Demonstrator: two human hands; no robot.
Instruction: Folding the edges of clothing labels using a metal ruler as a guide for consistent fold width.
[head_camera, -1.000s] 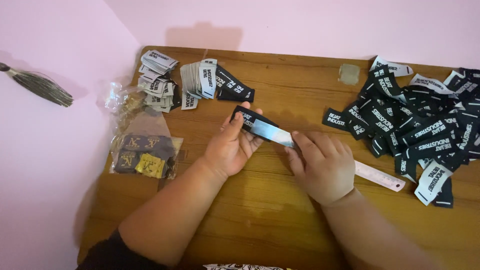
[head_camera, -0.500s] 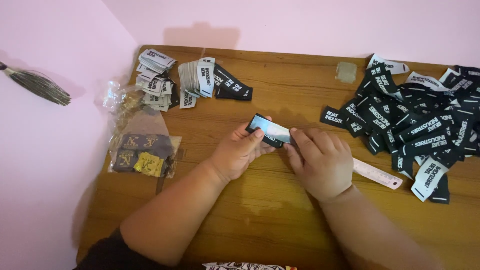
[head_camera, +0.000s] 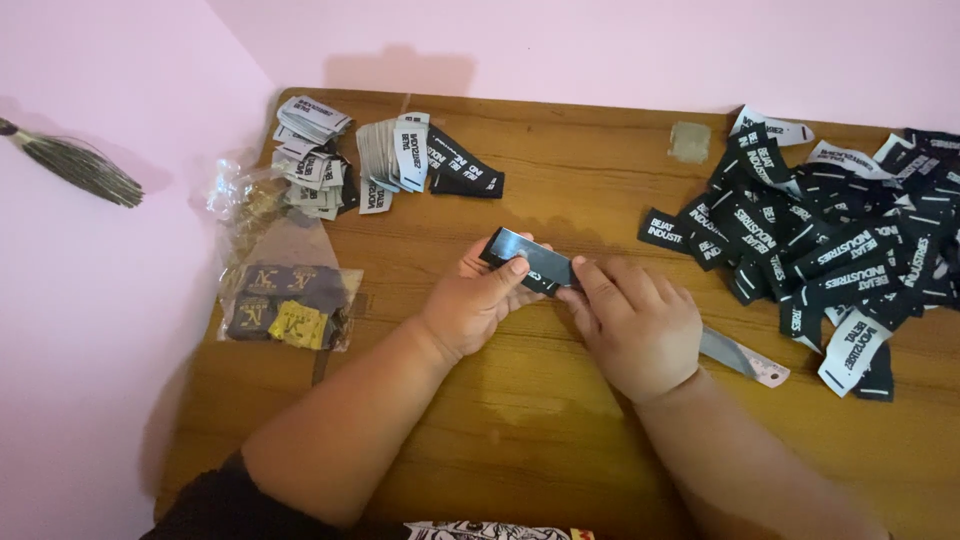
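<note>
Black woven fabric is what both hands work on in the head view: a single black label (head_camera: 527, 258) lies near the middle of the wooden table (head_camera: 560, 420), the left hand (head_camera: 478, 302) pinching its near edge between thumb and fingers, the right hand (head_camera: 632, 322) pressing fingertips onto its right end. Under the right hand a ruler (head_camera: 742, 358) pokes out toward the right, its far end bare on the wood; whether that hand also grips it cannot be told. Only one container shows: a clear plastic bag (head_camera: 288, 305) at the table's left edge, holding dark labels with gold marks and one yellow one, its crumpled mouth turned toward the back. Behind it stand stacked labels (head_camera: 312, 155), white and black, and just beside them a fanned bundle (head_camera: 395, 152) with a few black ones spilling rightward. A loose heap of black labels (head_camera: 830, 240) covers the right side, well apart from the hands, with white-backed ones mixed in. A small clear piece of tape (head_camera: 689, 141) sits near the back edge. A dark tassel (head_camera: 75, 167) lies off the table on the pink surface at left.
</note>
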